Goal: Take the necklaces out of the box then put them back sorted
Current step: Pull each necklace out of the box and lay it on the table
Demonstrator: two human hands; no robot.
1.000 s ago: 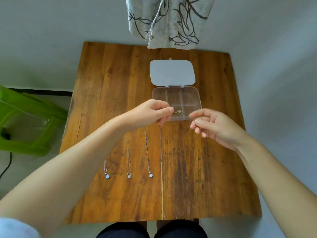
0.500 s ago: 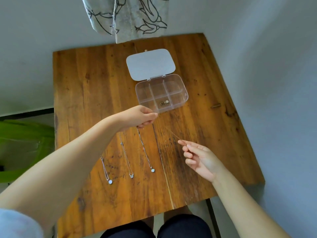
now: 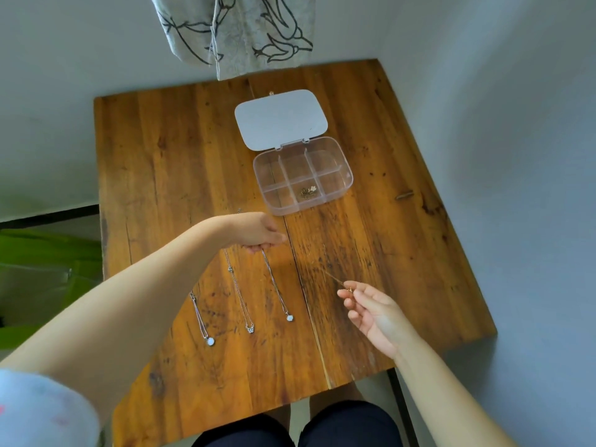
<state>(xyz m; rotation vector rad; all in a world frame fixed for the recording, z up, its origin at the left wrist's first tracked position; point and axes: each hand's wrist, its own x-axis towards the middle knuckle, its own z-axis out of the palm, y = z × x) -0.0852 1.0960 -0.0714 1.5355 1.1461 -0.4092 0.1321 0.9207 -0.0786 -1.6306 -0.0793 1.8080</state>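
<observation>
Your right hand (image 3: 374, 312) pinches a thin gold necklace (image 3: 335, 279) at its pendant end, chain stretched toward your left hand (image 3: 258, 233), whose fingers curl at its other end. Three silver necklaces (image 3: 240, 296) lie side by side on the wooden bench (image 3: 167, 162). The clear compartment box (image 3: 342, 166) sits open, one gold piece (image 3: 308, 191) in its near middle compartment.
</observation>
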